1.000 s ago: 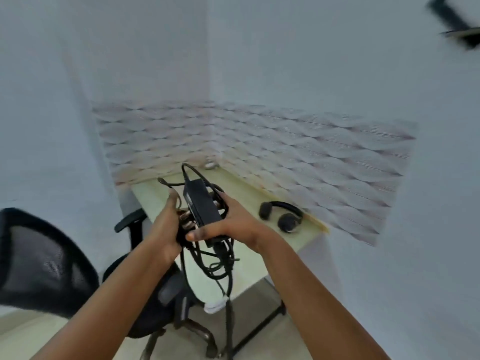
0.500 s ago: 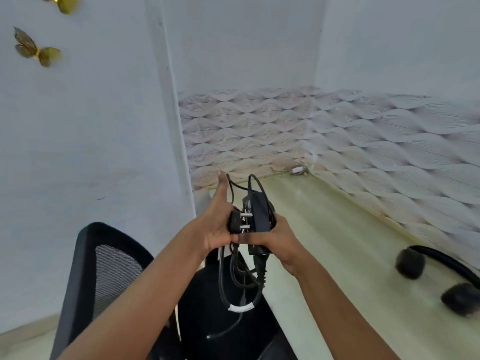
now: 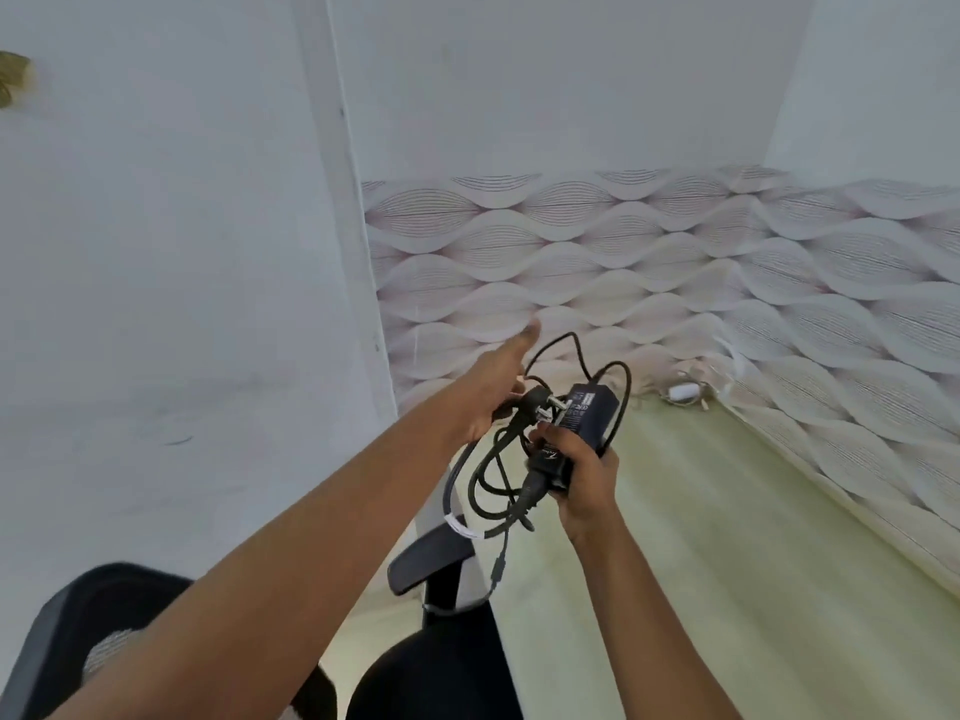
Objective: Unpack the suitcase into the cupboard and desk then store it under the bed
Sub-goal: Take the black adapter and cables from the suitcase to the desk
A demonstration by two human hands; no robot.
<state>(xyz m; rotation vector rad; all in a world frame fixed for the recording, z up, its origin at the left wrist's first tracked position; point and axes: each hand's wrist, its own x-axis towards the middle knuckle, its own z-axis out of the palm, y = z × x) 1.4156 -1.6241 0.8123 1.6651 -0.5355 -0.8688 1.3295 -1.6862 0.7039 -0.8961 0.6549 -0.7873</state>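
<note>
I had the laptop power adapter (image 3: pixel 589 420) in my right hand (image 3: pixel 584 478), fingers curled round the lower end of the black brick, holding it up over the near-left corner of the bench (image 3: pixel 753 537). My left hand (image 3: pixel 491 394) gripped the mains plug (image 3: pixel 535 402) just beside the brick, thumb stuck out toward the patterned wall; its metal pins pointed across at the adapter's label. So both hands were clamped on parts of the same charger, close together but not touching each other.

The cable (image 3: pixel 493 491) was the trouble. It hung below my hands in a loose tangle of loops, one strand with a white tag trailing down toward the armrest (image 3: pixel 428 556) of the office chair (image 3: pixel 436 667). I judged that if I swung the bundle onto the bench from there, that low strand could catch on the armrest and jerk the brick out of my grip, or drag the chair along. Pulling the plug away from the brick to straighten things might also tighten a knot in the loops rather than free it.

At the far corner of the bench lay a small white device (image 3: pixel 683 392) with thin leads; dropping the charger too far back risked snarling the two sets of wires together. The suitcase itself was out of view.
</note>
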